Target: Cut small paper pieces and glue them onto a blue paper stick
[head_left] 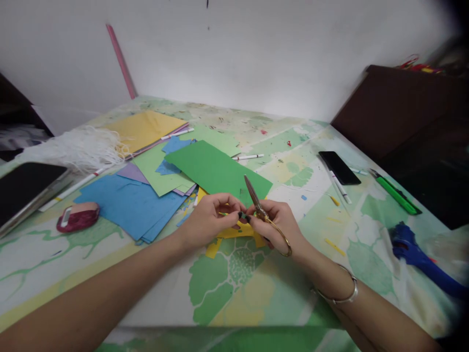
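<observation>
Both hands meet at the middle of the table, fingertips nearly touching. Pinched between the fingers of my left hand (216,215) is a small green piece (243,215), partly hidden. My right hand (276,222) is closed round gold-handled scissors (257,204), whose blades point up and away; its fingertips also touch the green piece. Yellow paper (236,231) lies under the hands. Just beyond them rests a dark green sheet (220,168), over light green paper (156,176) and blue cut pieces (176,144).
Blue sheets (128,205), a maroon object (78,216), white string (80,146) and yellow sheets (146,128) are at left. On the right lie a black phone (339,167), a green cutter (397,194) and a blue tool (421,259). A wall stands behind the table.
</observation>
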`<control>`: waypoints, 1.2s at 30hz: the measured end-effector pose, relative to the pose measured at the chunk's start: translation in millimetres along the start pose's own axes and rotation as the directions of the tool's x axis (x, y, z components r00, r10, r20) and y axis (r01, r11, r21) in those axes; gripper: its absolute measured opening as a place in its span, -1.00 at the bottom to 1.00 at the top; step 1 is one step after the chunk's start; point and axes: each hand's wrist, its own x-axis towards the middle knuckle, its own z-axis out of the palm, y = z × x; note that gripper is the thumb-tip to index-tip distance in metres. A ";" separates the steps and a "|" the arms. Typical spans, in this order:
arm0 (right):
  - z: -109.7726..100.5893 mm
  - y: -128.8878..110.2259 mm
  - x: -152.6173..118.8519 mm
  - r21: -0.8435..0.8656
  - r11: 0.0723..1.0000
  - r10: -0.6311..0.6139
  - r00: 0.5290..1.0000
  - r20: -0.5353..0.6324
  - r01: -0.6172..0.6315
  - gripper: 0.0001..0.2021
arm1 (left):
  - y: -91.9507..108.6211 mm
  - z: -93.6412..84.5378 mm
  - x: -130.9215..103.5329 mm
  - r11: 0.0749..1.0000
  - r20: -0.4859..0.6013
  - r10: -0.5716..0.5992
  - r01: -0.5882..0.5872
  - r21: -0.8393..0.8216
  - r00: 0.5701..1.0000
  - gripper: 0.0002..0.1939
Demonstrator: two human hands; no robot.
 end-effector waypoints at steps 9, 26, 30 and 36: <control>1.8 -2.4 0.2 -0.023 1.000 -0.016 1.000 -0.017 0.015 -0.96 | -2.6 -0.6 0.7 0.999 0.046 0.010 -0.007 -0.052 0.999 -0.94; 7.8 6.7 1.1 0.036 0.996 -0.076 0.995 -0.058 0.078 -0.98 | -13.6 6.9 3.6 0.986 -0.031 0.166 -0.166 -0.006 0.986 -0.97; 6.8 12.5 3.0 0.065 0.997 -0.046 0.999 -0.027 0.047 -0.98 | -21.0 8.1 2.1 0.984 -0.038 0.176 -0.176 0.006 0.984 -0.98; 9.8 21.9 7.6 0.144 0.989 -0.015 1.000 0.026 0.011 -0.96 | -27.2 7.4 0.9 0.973 -0.045 0.228 -0.227 0.032 0.973 -0.95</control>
